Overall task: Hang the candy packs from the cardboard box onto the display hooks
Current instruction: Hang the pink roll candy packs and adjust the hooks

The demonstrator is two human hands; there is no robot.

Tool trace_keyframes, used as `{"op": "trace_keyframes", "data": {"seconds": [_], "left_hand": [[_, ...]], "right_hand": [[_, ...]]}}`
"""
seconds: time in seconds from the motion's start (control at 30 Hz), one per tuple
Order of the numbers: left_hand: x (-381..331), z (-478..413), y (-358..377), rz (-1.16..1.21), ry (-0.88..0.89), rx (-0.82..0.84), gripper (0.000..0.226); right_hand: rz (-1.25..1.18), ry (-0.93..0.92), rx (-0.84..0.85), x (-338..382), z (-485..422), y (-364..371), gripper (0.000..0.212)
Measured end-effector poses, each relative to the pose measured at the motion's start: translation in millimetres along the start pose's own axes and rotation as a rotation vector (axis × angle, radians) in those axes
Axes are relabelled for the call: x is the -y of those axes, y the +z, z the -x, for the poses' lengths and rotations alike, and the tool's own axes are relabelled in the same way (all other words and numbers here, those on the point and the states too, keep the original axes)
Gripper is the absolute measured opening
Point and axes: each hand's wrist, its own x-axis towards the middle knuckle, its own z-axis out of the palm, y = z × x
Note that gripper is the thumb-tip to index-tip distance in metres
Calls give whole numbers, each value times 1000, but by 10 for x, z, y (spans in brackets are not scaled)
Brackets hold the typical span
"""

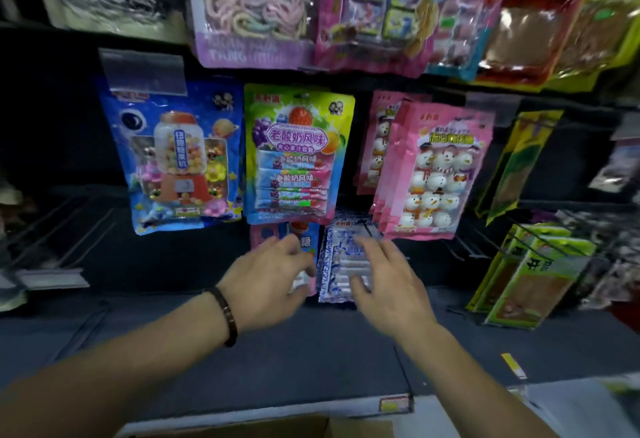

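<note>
Task pack: one blue-and-white patterned plastic candy pack (341, 261) hangs low on the dark display panel, just below centre; layered edges on its left side may be further packs behind it, but they cannot be counted.
Left hand (273, 275): at 9 o'clock of that pack, fingers bent, tips at its left edge and over a pink-and-blue pack (302, 234); blur hides whether they pinch anything.
Right hand (388, 282): at 4 o'clock of the pack, fingers spread and nearly straight, lying against its front, gripping nothing.
Wrist: one dark beaded bracelet (225, 313) on the left wrist.
Cardboard box (277, 427): one, brown, at 6 o'clock on the bottom edge; contents out of sight.
Row above, 10 to 2 o'clock: one blue gumball-machine pack (173, 160), one green-and-yellow fruit-chew pack (298, 153), and pink snowman-candy packs (433, 174) in two stacks, the front one at least three deep.
At 3 o'clock: at least three green packs (526, 275) on one hook.
At 9 o'clock: several bare wire hooks (69, 226).
</note>
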Motion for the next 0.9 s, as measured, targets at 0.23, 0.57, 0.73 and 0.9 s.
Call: {"op": "trace_keyframes", "data": {"seconds": [0.23,0.57,0.73,0.9], "left_hand": [[-28,-270,-555,-208,-42,-108,66],[253,-689,-615,-417,-225,-77,100],[242,-817,-555,-540,-228,-10,102],[338,-940,-495,-550,-270,44,105]], "right_hand": [[72,104,-232,-83,-256,-766,75],[28,178,-222,-418,-786,-822,99],[49,173,-230,-518,-1139,-726,94],[49,211,-155,-467,-1690,-586,98]]}}
